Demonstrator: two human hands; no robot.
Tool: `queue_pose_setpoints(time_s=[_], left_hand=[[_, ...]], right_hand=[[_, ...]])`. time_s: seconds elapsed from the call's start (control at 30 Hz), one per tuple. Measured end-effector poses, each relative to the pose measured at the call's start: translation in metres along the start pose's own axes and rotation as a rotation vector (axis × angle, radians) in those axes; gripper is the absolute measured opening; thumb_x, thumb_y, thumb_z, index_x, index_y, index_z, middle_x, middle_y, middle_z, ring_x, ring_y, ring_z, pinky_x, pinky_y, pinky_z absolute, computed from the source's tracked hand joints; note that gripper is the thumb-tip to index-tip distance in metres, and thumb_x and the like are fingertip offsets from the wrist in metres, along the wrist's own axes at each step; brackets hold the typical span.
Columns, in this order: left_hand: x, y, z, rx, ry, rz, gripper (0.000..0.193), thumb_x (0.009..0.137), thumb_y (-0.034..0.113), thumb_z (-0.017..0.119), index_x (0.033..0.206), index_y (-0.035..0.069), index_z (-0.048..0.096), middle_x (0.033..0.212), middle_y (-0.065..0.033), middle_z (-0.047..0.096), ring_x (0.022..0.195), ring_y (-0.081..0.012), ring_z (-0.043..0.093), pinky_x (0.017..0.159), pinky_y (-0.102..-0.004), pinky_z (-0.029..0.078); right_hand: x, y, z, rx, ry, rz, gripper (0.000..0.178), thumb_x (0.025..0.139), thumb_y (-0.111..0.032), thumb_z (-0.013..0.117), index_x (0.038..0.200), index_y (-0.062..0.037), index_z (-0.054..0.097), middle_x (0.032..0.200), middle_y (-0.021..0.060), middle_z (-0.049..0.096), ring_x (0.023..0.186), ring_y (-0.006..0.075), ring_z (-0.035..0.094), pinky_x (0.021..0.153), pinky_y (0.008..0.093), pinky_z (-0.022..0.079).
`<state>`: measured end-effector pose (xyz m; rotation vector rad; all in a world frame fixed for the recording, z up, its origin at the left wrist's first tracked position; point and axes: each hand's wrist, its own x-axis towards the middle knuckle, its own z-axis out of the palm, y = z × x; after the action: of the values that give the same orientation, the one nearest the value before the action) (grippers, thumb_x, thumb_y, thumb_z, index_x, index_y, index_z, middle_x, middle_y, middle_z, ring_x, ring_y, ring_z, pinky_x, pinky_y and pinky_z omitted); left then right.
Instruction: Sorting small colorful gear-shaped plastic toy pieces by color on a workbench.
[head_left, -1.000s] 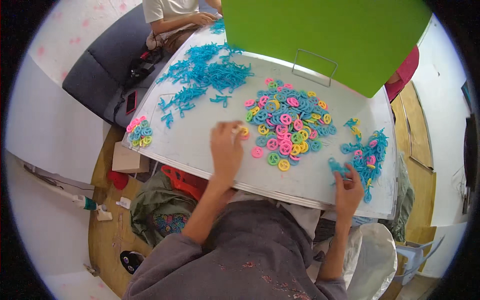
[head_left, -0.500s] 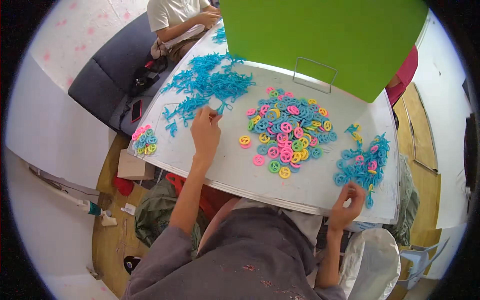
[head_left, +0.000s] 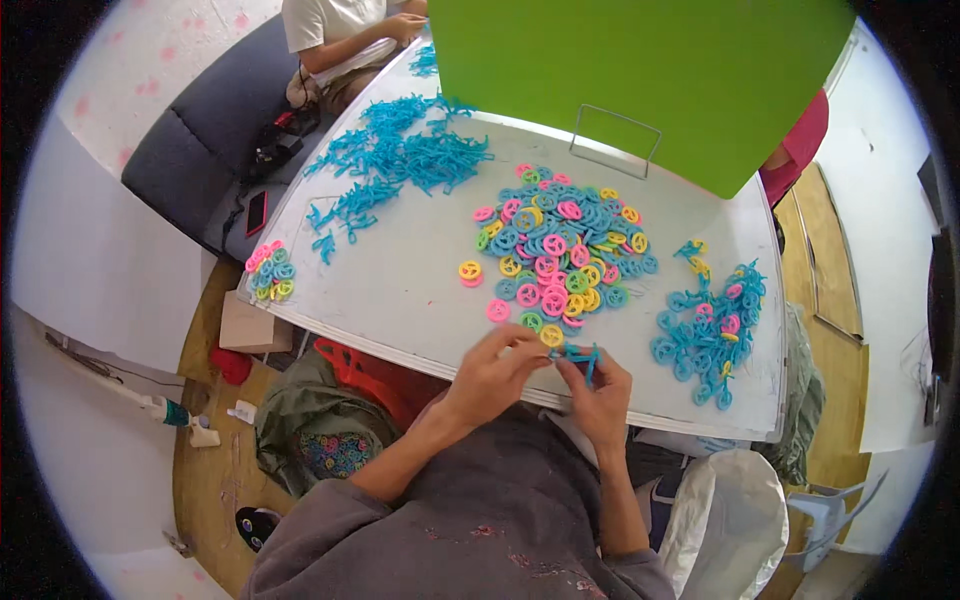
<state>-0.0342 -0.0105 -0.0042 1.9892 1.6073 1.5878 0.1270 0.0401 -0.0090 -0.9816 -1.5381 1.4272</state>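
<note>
My left hand [head_left: 492, 378] and my right hand [head_left: 603, 400] meet just above the table's near edge, fingers closed. Between them is a small blue plastic piece [head_left: 583, 354] with thin prongs. My right thumb and fingers grip it, while my left fingertips pinch its left end; the exact contact is partly hidden. Just beyond the hands lies a pile of small spoked plastic wheels [head_left: 575, 240] in blue, pink, yellow and green. A heap of similar blue pieces [head_left: 400, 150] covers the far left of the table. At the right lie blue pieces joined with wheels [head_left: 715, 325].
A green panel [head_left: 640, 80] stands across the far side, with a wire frame [head_left: 617, 140] before it. A few wheels [head_left: 270, 272] sit at the left corner. Another person's hand [head_left: 405, 27] is at the far left. A white bag [head_left: 730, 520] stands below on the right.
My left hand has come from the blue heap toward the near edge, bringing a blue piece. My right hand has moved left from the joined pieces to meet it. The view has shifted slightly.
</note>
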Motion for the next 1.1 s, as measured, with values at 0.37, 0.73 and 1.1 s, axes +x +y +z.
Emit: queue_pose_setpoints(time_s=[0.37,0.73,1.1], left_hand=[[0.017,-0.04,-0.015,0.277,0.053,-0.424,0.023,0.078,0.007,0.07,0.099,0.003,0.062,0.089,-0.0112,0.058,0.075,-0.0243,0.059,0.071,-0.0348,0.048],[0.009,-0.037,-0.012,0.212,0.108,-0.484,0.014,0.078,-0.001,0.066,0.092,0.0,0.063,0.09,-0.0127,0.059,0.076,-0.0232,0.064,0.07,-0.0323,0.05],[0.018,-0.004,-0.011,-0.426,0.042,-0.699,0.009,0.087,0.007,0.064,0.093,0.001,0.061,0.082,-0.0048,0.065,0.073,-0.0102,0.059,0.064,-0.024,0.046]], right_hand=[[0.006,0.007,-0.008,-0.025,0.12,0.017,0.016,0.082,-0.002,0.07,0.097,0.0028,0.065,0.083,-0.0001,0.062,0.073,0.0046,0.053,0.066,0.0191,0.042],[0.011,0.001,0.0,-0.035,0.072,0.087,0.015,0.081,-0.001,0.071,0.095,0.0024,0.066,0.083,0.0035,0.066,0.073,0.0056,0.058,0.065,0.0202,0.046],[0.015,0.008,0.002,-0.031,-0.013,0.026,0.012,0.081,0.006,0.066,0.092,0.0048,0.065,0.089,0.0089,0.069,0.082,0.0123,0.064,0.077,0.0255,0.051]])
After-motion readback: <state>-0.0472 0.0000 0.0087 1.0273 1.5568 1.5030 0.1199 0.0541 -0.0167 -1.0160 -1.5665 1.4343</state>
